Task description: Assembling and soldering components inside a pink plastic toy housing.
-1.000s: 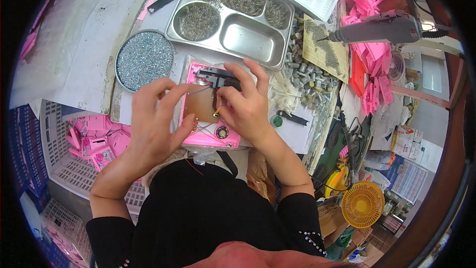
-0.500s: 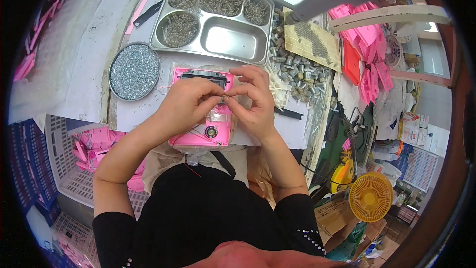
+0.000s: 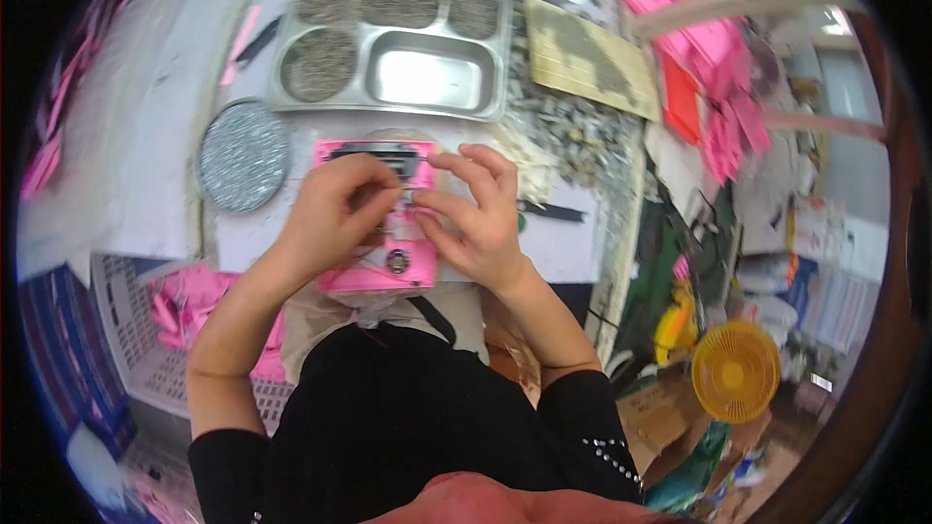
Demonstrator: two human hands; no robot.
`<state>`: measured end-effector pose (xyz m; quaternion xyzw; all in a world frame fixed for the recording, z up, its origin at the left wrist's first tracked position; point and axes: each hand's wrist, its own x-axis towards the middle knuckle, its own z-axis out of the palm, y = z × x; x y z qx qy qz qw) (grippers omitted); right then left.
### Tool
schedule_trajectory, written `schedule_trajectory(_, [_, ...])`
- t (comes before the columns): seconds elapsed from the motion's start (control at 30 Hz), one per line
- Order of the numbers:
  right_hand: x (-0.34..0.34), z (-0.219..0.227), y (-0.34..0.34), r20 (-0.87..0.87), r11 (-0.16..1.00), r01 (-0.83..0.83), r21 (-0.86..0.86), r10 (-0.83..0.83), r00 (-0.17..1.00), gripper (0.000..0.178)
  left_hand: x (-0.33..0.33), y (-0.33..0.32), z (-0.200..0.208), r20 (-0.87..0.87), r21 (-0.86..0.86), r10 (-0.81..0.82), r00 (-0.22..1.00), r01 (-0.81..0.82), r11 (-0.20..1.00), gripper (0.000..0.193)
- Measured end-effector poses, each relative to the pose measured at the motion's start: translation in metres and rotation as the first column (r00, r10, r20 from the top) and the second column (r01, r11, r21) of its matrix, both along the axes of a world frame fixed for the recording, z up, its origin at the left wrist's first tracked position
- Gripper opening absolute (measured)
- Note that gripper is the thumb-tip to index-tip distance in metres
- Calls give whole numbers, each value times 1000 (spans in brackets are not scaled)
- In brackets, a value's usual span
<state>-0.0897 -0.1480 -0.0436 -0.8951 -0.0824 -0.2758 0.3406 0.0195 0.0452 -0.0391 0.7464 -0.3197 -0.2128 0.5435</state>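
Observation:
A pink plastic casing [image 3: 419, 270] lies in front of me, with a dark rectangular part [image 3: 383, 149] at its far end and a round speaker [image 3: 398, 260] near its close end. Over the casing's left side, my left hand [image 3: 342, 202] is closed in a pinch; what its fingertips hold is too small and blurred to name. My right hand [image 3: 478, 218] comes in from the right, fingers spread, thumb and forefinger slightly apart. Its forefinger tip is at a small pale part [image 3: 408, 196] between the hands. Thin wires show under my left hand.
Beyond the casing stands a steel compartment tray [image 3: 354, 109] holding small metal springs. A round dish [image 3: 245, 157] of silvery screws is at the left. Small metal cylinders [image 3: 582, 126] lie at the right beside a yellowish sheet [image 3: 597, 63]. A black strip [image 3: 555, 212] rests on the table.
The whole view has shifted and blurred. My hands, earlier pinched together fingertip to fingertip, are now slightly apart, and my right thumb and forefinger have parted.

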Motion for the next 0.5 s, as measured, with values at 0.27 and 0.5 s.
schedule_trajectory(0.27, [-188,-3,-124,-337,172,592,787,-684,647,27,-11,-4,4,368,6,-13,930,12,1000,6])
schedule_trajectory(0.5, [-234,-6,-206,-199,101,582,807,-881,428,33,-12,-13,4,450,35,-47,892,35,999,8])
